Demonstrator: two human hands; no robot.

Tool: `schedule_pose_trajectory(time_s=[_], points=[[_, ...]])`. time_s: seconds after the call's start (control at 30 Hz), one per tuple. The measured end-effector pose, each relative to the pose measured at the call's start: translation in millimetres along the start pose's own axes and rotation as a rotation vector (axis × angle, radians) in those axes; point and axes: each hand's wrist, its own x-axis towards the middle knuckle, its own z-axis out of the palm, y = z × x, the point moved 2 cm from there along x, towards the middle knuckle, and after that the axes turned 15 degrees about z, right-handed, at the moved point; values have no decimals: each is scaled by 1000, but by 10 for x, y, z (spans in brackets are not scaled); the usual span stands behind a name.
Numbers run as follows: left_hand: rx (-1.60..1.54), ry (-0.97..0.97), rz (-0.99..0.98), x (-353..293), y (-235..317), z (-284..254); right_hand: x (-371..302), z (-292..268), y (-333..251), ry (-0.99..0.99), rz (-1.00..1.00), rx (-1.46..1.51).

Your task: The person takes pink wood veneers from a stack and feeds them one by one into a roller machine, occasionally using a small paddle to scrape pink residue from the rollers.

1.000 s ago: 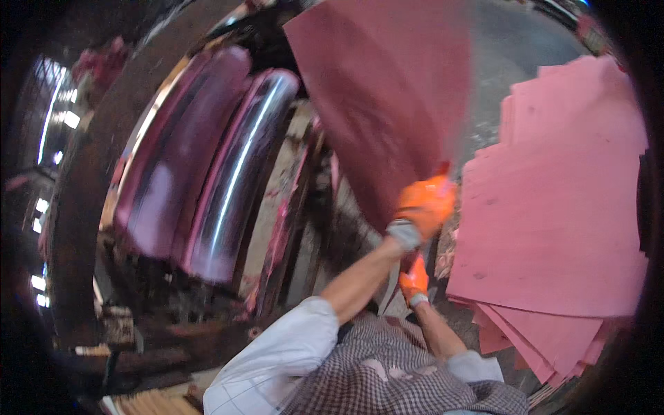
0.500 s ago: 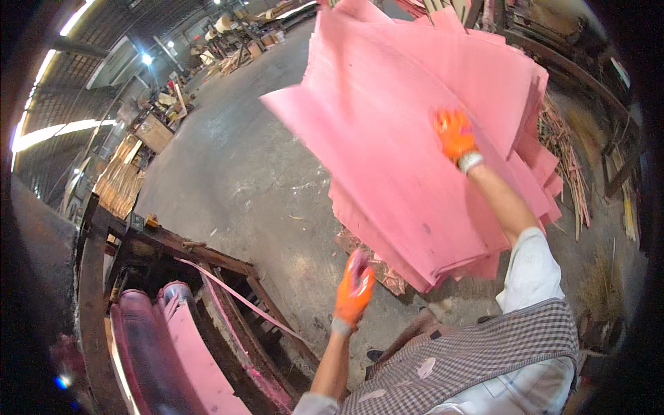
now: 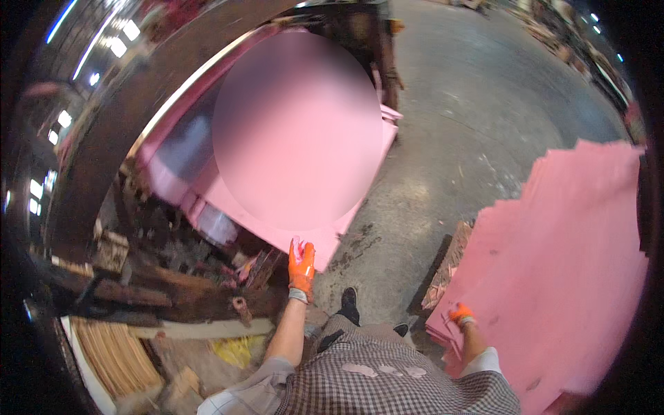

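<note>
Guiding a sheet at the rollers seems to be the step in hand. The pink sheet (image 3: 311, 187) lies on the left over the roller machine, its near corner reaching down toward the person; a soft blur covers much of its middle. A dark roller surface (image 3: 190, 149) shows beyond its left edge, and a shiny roller end (image 3: 216, 225) peeks out below it.

The left hand (image 3: 302, 268), in an orange glove, is at that near corner, fingers pointing away from the body. Whether they pinch the sheet or merely rest against its edge, I cannot tell.

On the right, the gloved right hand (image 3: 462, 315) is at the near left edge of a tall, uneven pile of pink sheets (image 3: 553, 277). Its fingers are small and smeared, so I cannot tell whether they are apart or closed on a sheet's edge.

The next move, as I judge it, calls for the left hand to keep the corner flat and square to the rollers with fingertips well clear of them, and for the right to separate just one sheet from the pile.
</note>
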Motion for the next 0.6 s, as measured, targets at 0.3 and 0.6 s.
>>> schedule_pose_trajectory(time_s=[0.3, 0.6], points=[[42, 454, -123, 975, -417, -1512, -912, 33, -2627, -399, -258, 189], [-346, 413, -276, 2341, -1417, -2186, -687, 24, -3286, -460, -70, 357]])
